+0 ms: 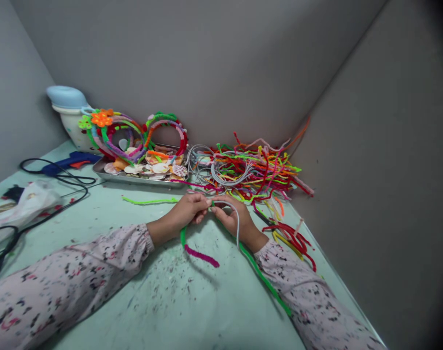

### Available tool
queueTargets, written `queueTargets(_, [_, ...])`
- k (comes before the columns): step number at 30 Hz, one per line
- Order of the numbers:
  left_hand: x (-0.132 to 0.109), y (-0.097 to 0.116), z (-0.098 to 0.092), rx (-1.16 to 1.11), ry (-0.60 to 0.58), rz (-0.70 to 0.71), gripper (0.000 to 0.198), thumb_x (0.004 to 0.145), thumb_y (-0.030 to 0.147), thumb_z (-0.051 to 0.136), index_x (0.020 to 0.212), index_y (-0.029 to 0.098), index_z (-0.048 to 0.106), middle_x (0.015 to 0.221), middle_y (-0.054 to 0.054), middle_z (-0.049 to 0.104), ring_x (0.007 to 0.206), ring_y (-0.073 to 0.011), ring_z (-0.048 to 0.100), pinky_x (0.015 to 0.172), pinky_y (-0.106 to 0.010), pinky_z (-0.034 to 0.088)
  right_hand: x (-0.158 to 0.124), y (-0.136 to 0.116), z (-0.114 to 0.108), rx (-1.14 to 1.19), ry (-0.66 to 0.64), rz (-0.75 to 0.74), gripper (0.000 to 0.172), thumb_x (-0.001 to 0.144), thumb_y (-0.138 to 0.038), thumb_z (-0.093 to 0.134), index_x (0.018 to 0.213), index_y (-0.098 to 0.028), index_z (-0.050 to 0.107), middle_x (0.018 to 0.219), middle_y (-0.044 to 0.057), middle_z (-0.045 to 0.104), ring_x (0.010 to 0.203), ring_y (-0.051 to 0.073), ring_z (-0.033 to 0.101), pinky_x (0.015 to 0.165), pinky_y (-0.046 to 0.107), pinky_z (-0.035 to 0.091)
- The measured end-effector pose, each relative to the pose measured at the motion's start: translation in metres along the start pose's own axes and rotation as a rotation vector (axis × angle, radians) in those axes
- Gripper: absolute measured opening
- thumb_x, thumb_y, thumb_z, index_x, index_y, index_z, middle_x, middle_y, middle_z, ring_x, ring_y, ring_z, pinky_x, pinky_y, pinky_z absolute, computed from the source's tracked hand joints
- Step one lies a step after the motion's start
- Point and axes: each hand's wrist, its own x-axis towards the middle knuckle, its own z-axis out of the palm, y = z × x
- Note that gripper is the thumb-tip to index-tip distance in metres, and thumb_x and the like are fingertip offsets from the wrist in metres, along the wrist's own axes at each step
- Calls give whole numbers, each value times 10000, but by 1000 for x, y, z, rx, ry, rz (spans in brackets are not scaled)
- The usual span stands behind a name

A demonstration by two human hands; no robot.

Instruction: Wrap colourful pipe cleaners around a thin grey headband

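Note:
Both hands meet over the middle of the table. My left hand (190,211) is closed in a pinch on a thin hoop that looks like a headband (238,223). Its right side is bare grey; below my left hand it appears covered in green, with a magenta end (203,256). Fingers and thumb of my right hand (239,221) close at the hoop's top, where green fuzz shows between the hands. A green pipe cleaner (267,282) trails from under my right hand along the right forearm. The exact grip points are partly hidden by the fingers.
Finished colourful headbands (166,119) stand on a metal tray (141,181) of shell-like pieces. Right of it lie bare grey hoops (232,181) and piled pipe cleaners (268,170). Leftward are a glue gun (70,161), black cord (86,192), plastic bag (35,201) and lidded container (73,124). Walls border the table.

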Motion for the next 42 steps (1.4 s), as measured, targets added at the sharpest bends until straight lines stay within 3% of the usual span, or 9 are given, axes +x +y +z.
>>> queueTargets(20, [0, -1, 0, 53, 0, -16, 297, 766, 411, 608, 655, 169, 476, 495, 54, 483, 353, -48, 378, 368, -185, 243, 2, -7, -2, -40, 20, 33, 174, 788, -140, 565, 918, -186, 671, 827, 37, 668, 755, 156, 616, 691, 265, 479])
queueTargets(42, [1, -2, 0, 67, 6, -18, 296, 770, 406, 600, 644, 171, 472, 480, 53, 468, 356, -51, 375, 367, -179, 251, 2, -1, -6, -118, -20, -87, 196, 808, -141, 549, 958, -220, 647, 866, 38, 650, 806, 175, 598, 753, 306, 475])
